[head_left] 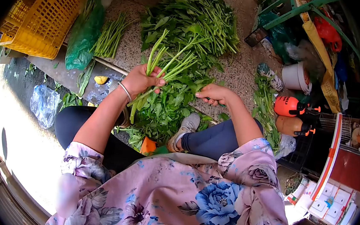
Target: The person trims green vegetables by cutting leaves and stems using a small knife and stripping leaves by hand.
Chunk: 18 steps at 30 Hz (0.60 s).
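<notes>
Left grip: my bare left grip (142,81), a bangle (125,91) at its wrist, is closed around a bunch of green stems (177,66), thumb across them; the upper ends fan out ahead of it and the lower ends poke out below.
Right grip: my right grip (214,94) is just beside the stems, its thumb and fingertips pinching green leaves (200,85); a small dark green piece shows under the curled fingers, too hidden to name.
Leafy pile: ahead of both grips, a broad heap of greens (192,21) lies on a speckled stone slab (246,69).
Loose leaves: more foliage (163,111) is spread below the grips, beside my grey shoe (189,123).
Left of the left grip: a short bundle of cut stems (111,35), then a green plastic bag (83,40) and a yellow crate (47,13); nearer me, a clear bag (45,105).
Right of the right grip: a strip of greens (266,105), an orange-red spray bottle (286,106) and a white bucket (293,76).
</notes>
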Each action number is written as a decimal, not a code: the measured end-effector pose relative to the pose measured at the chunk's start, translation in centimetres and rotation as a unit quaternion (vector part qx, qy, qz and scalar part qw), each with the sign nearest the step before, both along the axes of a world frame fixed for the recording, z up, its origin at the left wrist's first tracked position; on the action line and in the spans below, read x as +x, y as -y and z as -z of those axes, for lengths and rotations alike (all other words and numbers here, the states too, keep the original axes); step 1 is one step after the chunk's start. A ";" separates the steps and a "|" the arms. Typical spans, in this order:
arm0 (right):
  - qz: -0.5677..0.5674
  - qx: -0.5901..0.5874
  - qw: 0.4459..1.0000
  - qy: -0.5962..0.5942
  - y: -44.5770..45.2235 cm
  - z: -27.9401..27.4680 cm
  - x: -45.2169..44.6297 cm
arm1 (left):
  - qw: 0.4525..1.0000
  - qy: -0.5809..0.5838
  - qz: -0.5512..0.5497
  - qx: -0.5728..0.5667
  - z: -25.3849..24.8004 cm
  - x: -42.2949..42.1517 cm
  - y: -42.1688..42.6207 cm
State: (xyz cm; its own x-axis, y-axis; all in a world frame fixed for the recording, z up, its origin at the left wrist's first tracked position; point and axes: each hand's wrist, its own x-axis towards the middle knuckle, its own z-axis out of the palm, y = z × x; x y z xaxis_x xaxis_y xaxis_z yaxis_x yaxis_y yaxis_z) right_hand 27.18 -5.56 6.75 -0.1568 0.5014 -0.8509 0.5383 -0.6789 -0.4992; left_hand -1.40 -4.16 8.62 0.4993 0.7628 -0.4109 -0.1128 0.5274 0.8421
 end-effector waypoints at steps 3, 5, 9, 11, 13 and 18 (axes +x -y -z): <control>0.145 -0.081 0.937 -0.307 -0.5 0.2 -0.6 | 1.000 0.007 -0.002 -0.027 -0.9 0.4 0.5; 0.239 -0.089 0.835 -0.487 -1.8 0.3 -1.1 | 0.999 0.000 0.033 -0.035 -1.5 0.3 0.4; 0.202 -0.067 0.796 -0.567 -3.7 -1.0 -3.2 | 0.996 -0.029 0.064 -0.053 -1.9 0.4 0.5; 0.185 -0.002 0.855 -0.485 -4.7 -0.9 -3.2 | 0.996 -0.018 0.061 -0.057 -0.3 0.1 0.1; 0.118 0.036 0.949 -0.290 -4.5 0.5 -2.3 | 0.996 -0.006 0.058 -0.062 0.6 -0.1 0.1; -0.086 -0.056 0.994 -0.024 -1.3 0.4 -0.9 | 0.996 -0.039 0.012 -0.076 0.3 -0.5 0.5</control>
State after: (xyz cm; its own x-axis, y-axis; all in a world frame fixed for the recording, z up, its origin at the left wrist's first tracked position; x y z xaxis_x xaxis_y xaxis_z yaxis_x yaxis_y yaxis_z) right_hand 26.28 -4.23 6.39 -0.2737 0.3658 -0.8896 0.6290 -0.6316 -0.4532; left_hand -1.91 -4.62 8.33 0.4786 0.6772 -0.5589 -0.0360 0.6511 0.7581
